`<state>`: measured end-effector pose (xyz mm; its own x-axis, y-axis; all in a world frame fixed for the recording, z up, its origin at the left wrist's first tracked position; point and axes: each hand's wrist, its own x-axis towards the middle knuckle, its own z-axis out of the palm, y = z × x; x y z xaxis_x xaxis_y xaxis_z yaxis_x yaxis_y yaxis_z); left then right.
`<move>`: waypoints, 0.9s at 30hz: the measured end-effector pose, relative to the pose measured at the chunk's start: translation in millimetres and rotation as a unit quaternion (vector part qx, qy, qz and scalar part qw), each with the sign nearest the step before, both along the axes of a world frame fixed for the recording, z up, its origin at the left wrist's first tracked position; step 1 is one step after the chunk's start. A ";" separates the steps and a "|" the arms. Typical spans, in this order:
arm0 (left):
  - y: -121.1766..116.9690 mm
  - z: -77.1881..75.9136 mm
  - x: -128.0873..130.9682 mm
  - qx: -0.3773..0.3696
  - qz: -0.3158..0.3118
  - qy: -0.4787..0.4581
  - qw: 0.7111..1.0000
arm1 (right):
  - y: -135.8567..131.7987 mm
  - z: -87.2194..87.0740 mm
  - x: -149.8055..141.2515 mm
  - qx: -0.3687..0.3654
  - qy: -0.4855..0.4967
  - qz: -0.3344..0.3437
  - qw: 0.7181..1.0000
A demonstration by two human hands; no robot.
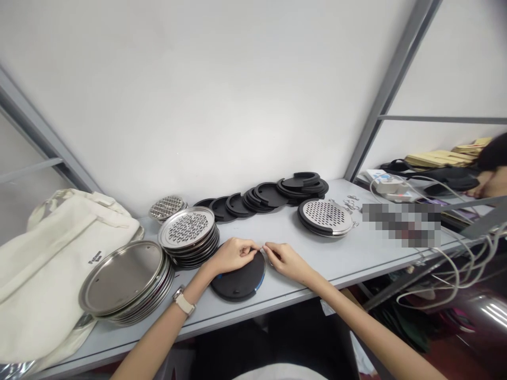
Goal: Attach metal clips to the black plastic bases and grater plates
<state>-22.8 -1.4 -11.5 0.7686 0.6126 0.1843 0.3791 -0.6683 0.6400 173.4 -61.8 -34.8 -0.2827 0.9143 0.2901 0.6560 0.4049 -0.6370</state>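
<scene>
My bench (328,263), left to right: bag (79,232); plates (124,277), near; graters (190,228); left hand (236,255), curled over disc (237,284) at near edge; right hand (287,260), fingertips just beside the left's, both grips I cannot tell; surface showing rightward; clips (350,201), far right.

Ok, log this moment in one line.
left hand: on black disc | right hand: at small shiny bit by disc's far edge | left of disc: grater stack, metal plates | beyond: black pieces
</scene>
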 end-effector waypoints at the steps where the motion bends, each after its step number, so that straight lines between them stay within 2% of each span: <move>1: 0.1 0.0 -0.3 0.003 0.000 0.000 1.000 | 0.2 0.1 0.2 0.004 0.004 -0.005 1.000; 4: -1.4 1.8 -0.5 0.002 -0.005 0.014 1.000 | 0.8 -0.1 -0.1 0.009 0.011 -0.015 1.000; 6: -3.4 3.9 0.2 0.020 0.019 0.027 0.999 | 1.1 -0.3 -0.8 0.009 0.014 -0.015 1.000; 9: -6.0 6.5 1.5 0.095 0.082 0.059 0.990 | 1.0 -0.6 -1.5 0.015 0.027 -0.020 0.999; 11: -7.0 7.4 1.9 0.149 0.102 0.088 0.980 | 0.6 -0.3 -1.5 0.014 0.036 -0.022 0.999; 14: -7.6 8.3 0.9 0.187 0.084 0.118 0.971 | -0.3 0.5 -1.3 0.004 0.043 -0.019 0.999; 20: -11.2 10.0 -1.4 0.167 -0.006 0.112 0.980 | -1.1 -0.3 -1.2 0.002 0.022 -0.001 1.000; 27: -12.7 8.0 1.0 0.167 -0.009 0.109 0.980 | -0.9 -1.4 0.2 0.003 -0.018 0.026 0.999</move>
